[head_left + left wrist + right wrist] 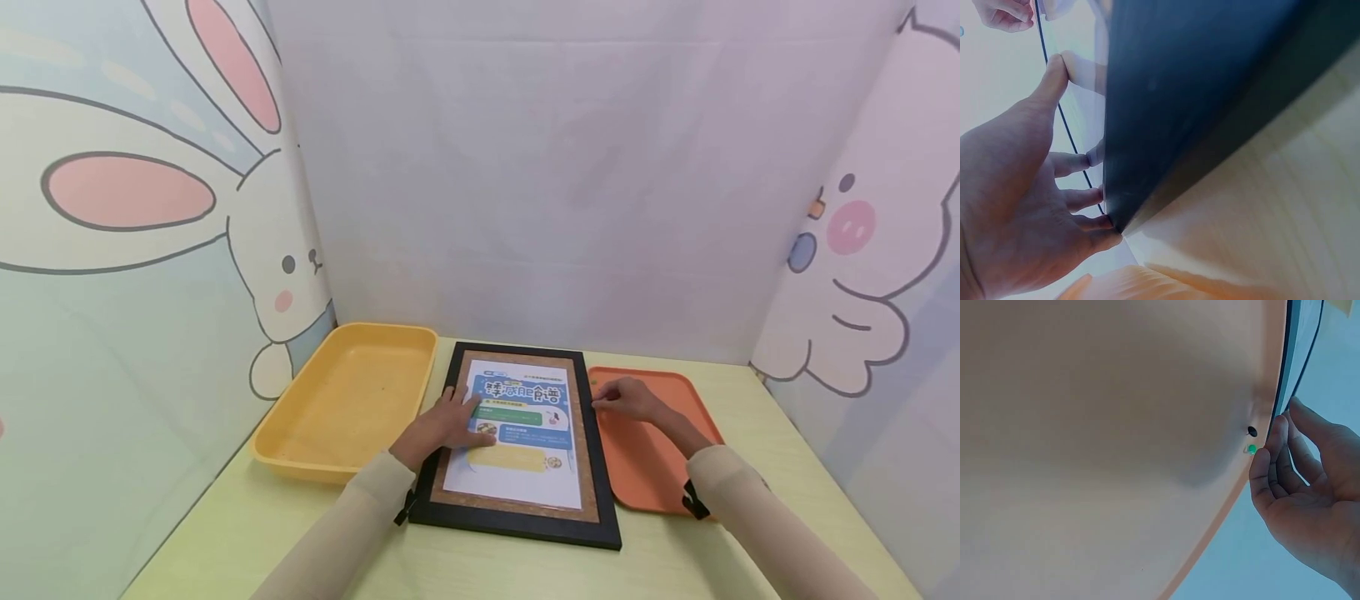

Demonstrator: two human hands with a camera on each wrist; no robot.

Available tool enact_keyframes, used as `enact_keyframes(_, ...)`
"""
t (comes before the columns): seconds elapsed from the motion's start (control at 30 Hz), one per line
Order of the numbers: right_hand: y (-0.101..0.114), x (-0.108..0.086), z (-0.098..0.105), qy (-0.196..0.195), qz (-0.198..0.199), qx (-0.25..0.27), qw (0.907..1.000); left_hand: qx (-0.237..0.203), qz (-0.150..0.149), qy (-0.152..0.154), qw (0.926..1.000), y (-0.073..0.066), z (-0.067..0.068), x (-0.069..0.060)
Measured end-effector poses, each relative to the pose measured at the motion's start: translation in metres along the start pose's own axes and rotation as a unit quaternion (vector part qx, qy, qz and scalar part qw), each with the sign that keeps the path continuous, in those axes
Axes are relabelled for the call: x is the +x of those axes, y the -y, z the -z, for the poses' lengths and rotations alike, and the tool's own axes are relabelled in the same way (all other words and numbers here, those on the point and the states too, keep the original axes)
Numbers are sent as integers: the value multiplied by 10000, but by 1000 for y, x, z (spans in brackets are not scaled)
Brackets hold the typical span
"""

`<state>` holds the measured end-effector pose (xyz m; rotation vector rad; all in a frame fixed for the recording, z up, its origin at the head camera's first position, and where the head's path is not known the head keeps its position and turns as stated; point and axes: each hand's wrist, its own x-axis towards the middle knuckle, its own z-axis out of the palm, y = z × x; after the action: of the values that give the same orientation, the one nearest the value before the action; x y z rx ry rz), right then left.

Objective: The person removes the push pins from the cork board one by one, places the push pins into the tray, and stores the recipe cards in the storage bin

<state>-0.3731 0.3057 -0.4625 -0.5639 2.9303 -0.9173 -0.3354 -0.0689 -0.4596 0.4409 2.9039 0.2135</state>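
Observation:
A printed sheet [517, 483] lies on a cork board [588, 467] with a black frame [517, 527]. My left hand [450, 421] rests on the sheet's left side, fingers spread, thumb toward its middle. In the left wrist view, the left hand [1029, 187] reaches over the black frame edge [1166, 112]. At the frame's right edge, over the orange tray [645, 467], is my right hand [630, 400]. Its fingers are bent, thumb and fingertips close together; whether something small is between them is hidden. Beside them in the tray are a green pin [1252, 449] and a black pin [1252, 431].
A deep yellow tray [345, 400] stands left of the board, close to it. The orange tray lies along the board's right side. Behind the pale table [465, 567] hangs a white curtain [525, 183], with printed cartoon panels on both sides.

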Motion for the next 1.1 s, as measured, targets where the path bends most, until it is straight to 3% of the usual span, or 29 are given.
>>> enact_keyframes(0.27,11,-4,-4,-4,161,-36,9999,-156,11,-5,9999,1,-3,5)
enact_keyframes(0.67,18,-6,-11,152,287,-64,9995,-79,-104,38,9999,5,-1,-2)
enact_keyframes(0.87,19,-6,-18,115,424,-147,9989,-109,-48,-255,9996,7,-8,-8)
enact_keyframes(1.1,25,-6,-19,62,636,-169,9978,-487,407,-662,9958,6,-14,-11)
